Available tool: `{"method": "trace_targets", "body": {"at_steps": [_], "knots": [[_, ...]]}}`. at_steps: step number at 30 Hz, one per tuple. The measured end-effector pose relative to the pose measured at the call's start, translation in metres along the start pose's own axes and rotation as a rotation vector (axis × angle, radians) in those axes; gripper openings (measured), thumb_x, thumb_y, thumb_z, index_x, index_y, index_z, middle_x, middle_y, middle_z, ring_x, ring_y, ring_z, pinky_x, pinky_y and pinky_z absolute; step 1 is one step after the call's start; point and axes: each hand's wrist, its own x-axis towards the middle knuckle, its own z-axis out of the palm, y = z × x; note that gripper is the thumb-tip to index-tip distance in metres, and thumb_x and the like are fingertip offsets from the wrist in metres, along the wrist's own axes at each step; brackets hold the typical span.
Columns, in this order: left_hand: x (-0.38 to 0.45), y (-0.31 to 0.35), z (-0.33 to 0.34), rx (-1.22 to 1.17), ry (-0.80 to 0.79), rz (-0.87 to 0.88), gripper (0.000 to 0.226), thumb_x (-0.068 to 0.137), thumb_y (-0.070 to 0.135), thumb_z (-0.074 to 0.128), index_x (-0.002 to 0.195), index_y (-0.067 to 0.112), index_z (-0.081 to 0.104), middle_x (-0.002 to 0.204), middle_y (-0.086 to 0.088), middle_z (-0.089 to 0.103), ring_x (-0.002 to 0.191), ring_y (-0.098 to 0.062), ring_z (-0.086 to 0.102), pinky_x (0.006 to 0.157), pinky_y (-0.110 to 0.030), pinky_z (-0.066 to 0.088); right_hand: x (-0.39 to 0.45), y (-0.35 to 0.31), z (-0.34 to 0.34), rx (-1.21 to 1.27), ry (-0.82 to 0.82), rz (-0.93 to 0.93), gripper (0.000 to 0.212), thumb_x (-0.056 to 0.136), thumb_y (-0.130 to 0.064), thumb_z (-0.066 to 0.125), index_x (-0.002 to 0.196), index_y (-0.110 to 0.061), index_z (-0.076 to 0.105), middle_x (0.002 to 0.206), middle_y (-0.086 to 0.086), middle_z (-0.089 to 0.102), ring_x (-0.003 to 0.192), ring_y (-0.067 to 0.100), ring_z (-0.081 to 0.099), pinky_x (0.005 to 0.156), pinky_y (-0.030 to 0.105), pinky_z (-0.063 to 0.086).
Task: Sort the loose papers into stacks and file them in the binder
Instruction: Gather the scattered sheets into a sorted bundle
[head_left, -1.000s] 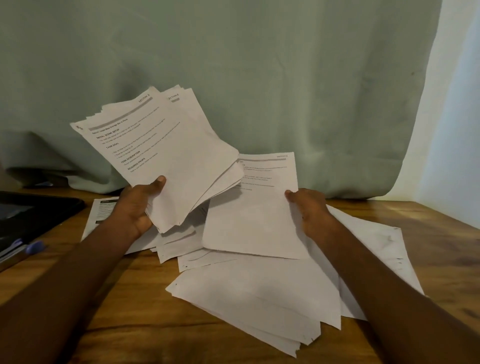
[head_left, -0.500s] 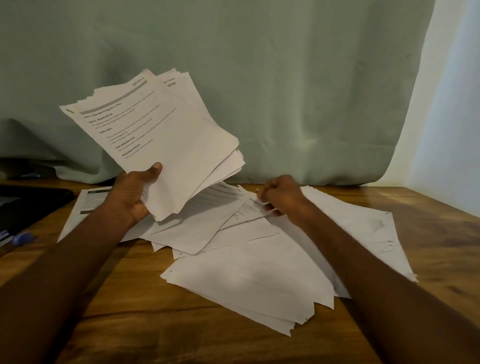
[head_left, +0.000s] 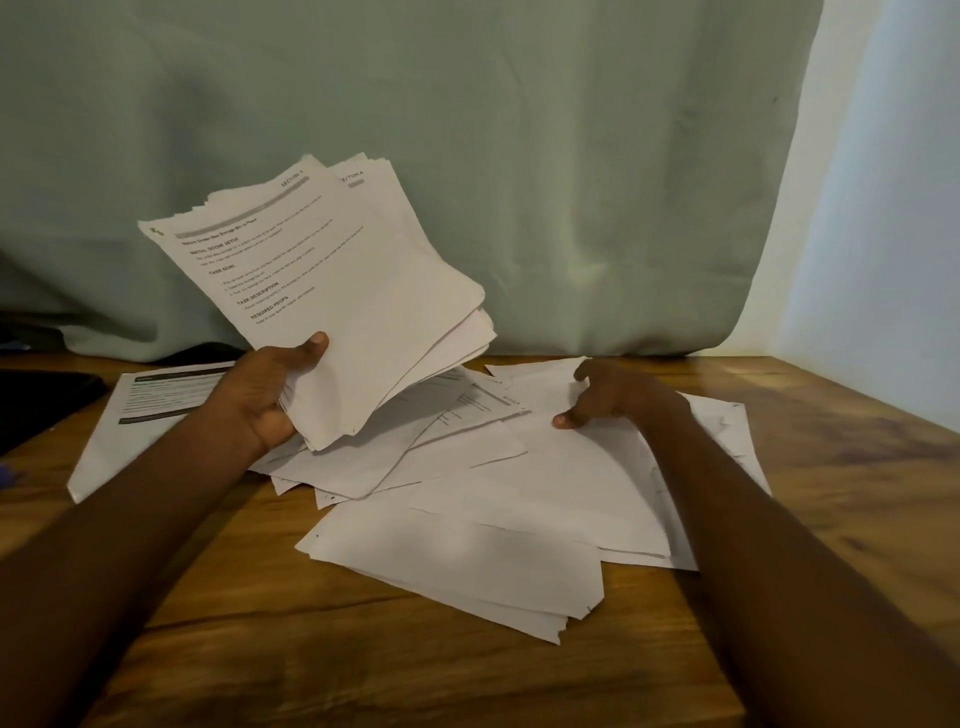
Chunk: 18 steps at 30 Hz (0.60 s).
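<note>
A sec ago the right hand (head_left: 605, 397) held one sheet up in front of me. Half a sec ago that sheet was down on the pile and the hand was curled over it. Now the hand has slid a bit to the right and sits on the pile (head_left: 467, 519) again, thumb and fingers bent round the edge of a top sheet — looks like it's pinching the next one, tho I can't tell if it's lifted yet. I think that means the last sheet did not go in the held stack, so sorting is going on, w/ lots left.

The left hand (head_left: 265, 400) grips the stack (head_left: 332, 291) by its bottom corner, thumb on top, fingers under. It has stayed up in the air, tilted, above the back left part of the table (head_left: 831, 467).

The stack is thick and a bit fanned out, edges not lined up. Top page has printed lines and bold headings. The pile is a messy spread of white sheets near the middle of the table, some face down, some crooked. One more printed page (head_left: 150, 410) lies flat toward the left edge.

I see no binder for sure — just a dark thing (head_left: 36, 400) at the far left edge.
</note>
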Motion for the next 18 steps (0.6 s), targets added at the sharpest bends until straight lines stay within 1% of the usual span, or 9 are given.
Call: {"method": "trace_targets", "body": {"at_steps": [2,5,8,9,11,13,14,16,18], "knots": [[0.0,0.0,0.001,0.033,0.009,0.002,0.003,0.1,0.018,0.062,0.101,0.016,0.063,0.114,-0.006,0.066,0.095,-0.021,0.062,0.111,-0.047,0.042,0.002,0.006,0.003,0.071,0.122,0.047,0.087,0.072,-0.038,0.091,0.142,-0.013,0.046,0.144,0.01,0.054,0.13,0.033,0.053,0.104,0.043,0.046],[-0.003,0.001,0.004,0.017,-0.009,-0.004,0.002,0.101,0.017,0.061,0.102,0.016,0.062,0.101,-0.001,0.066,0.088,-0.017,0.061,0.105,-0.042,0.044,0.003,0.016,0.002,0.13,0.18,0.153,0.087,0.062,-0.04,0.095,0.133,-0.015,0.052,0.127,0.009,0.063,0.117,0.035,0.061,0.099,0.047,0.05],[-0.009,0.001,0.005,0.009,-0.014,-0.02,0.003,0.1,0.016,0.061,0.098,0.017,0.063,0.098,0.0,0.066,0.086,-0.016,0.062,0.093,-0.038,0.048,0.005,0.02,0.0,0.126,0.165,0.187,0.043,0.072,-0.033,0.092,0.088,-0.006,0.062,0.075,0.007,0.066,0.07,0.025,0.061,0.072,0.031,0.049],[-0.011,0.0,0.005,-0.021,-0.034,-0.022,0.006,0.1,0.014,0.061,0.099,0.019,0.064,0.1,0.0,0.067,0.087,-0.017,0.063,0.087,-0.037,0.05,0.004,0.018,0.0,0.108,0.164,0.193,0.039,0.076,-0.034,0.089,0.08,-0.006,0.062,0.067,0.006,0.063,0.064,0.024,0.059,0.068,0.03,0.046],[-0.014,0.0,0.004,-0.032,-0.063,-0.012,0.011,0.1,0.012,0.061,0.102,0.022,0.064,0.102,0.0,0.068,0.09,-0.017,0.064,0.084,-0.037,0.05,0.007,0.021,0.001,0.076,0.157,0.146,0.061,0.073,-0.056,0.085,0.103,-0.006,0.067,0.093,0.009,0.069,0.088,0.028,0.066,0.082,0.034,0.052],[-0.016,0.0,0.004,-0.012,-0.063,-0.002,0.012,0.1,0.011,0.06,0.101,0.023,0.063,0.103,-0.001,0.067,0.091,-0.019,0.063,0.092,-0.04,0.047,0.007,0.02,0.001,-0.007,0.064,0.113,0.115,0.058,-0.084,0.075,0.144,-0.013,0.051,0.142,0.01,0.057,0.129,0.033,0.055,0.107,0.045,0.046],[-0.016,-0.001,0.006,-0.004,-0.055,0.001,0.012,0.1,0.012,0.059,0.1,0.023,0.062,0.102,-0.001,0.067,0.09,-0.019,0.063,0.095,-0.041,0.045,0.006,0.019,0.0,-0.05,0.002,0.113,0.124,0.055,-0.088,0.073,0.15,-0.014,0.044,0.152,0.008,0.049,0.137,0.033,0.048,0.112,0.048,0.041],[-0.016,0.0,0.008,0.023,-0.026,0.008,0.011,0.101,0.012,0.058,0.096,0.022,0.06,0.097,-0.001,0.065,0.086,-0.018,0.06,0.096,-0.041,0.044,0.006,0.016,-0.002,-0.074,-0.068,0.129,0.126,0.05,-0.09,0.074,0.148,-0.015,0.046,0.154,0.008,0.046,0.14,0.033,0.043,0.114,0.049,0.038],[-0.016,0.0,0.01,0.038,-0.011,0.011,0.011,0.101,0.013,0.058,0.094,0.022,0.06,0.091,0.001,0.066,0.084,-0.017,0.06,0.093,-0.04,0.047,0.008,0.014,0.002,-0.038,-0.039,0.151,0.13,0.029,-0.091,0.074,0.135,-0.018,0.056,0.145,0.009,0.054,0.134,0.035,0.049,0.109,0.051,0.043]]}}
